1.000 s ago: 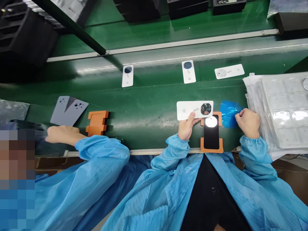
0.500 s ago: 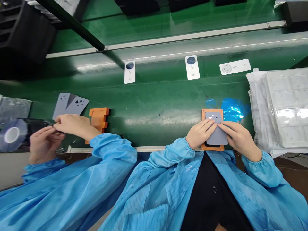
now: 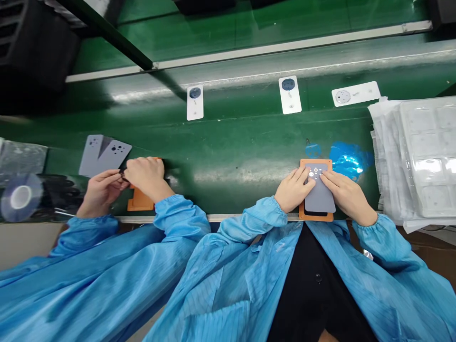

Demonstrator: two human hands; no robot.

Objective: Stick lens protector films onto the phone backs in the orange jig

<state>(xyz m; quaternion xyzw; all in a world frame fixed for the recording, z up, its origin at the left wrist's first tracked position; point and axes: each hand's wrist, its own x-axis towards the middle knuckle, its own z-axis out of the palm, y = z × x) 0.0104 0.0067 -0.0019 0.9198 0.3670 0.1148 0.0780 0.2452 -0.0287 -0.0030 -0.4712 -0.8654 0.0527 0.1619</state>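
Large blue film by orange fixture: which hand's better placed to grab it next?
Right hand, probably: at the right of the grey plate, it's nearer the large blue film. The left hand sits across the plate, farther off.

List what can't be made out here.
Head view:
- Black rectangular slab: mostly hidden beneath the perforated grey rectangular plate.
- Notched orange block: partly behind a co-worker's hand.
- Print on the white rectangular cards: too small.
- Slotted black box: cut off by left edge.

Green bench (image 3: 213, 156) with three white panels (image 3: 289, 102), overlapping grey plates (image 3: 116, 157), orange holders (image 3: 301, 213), blue film (image 3: 347, 159).
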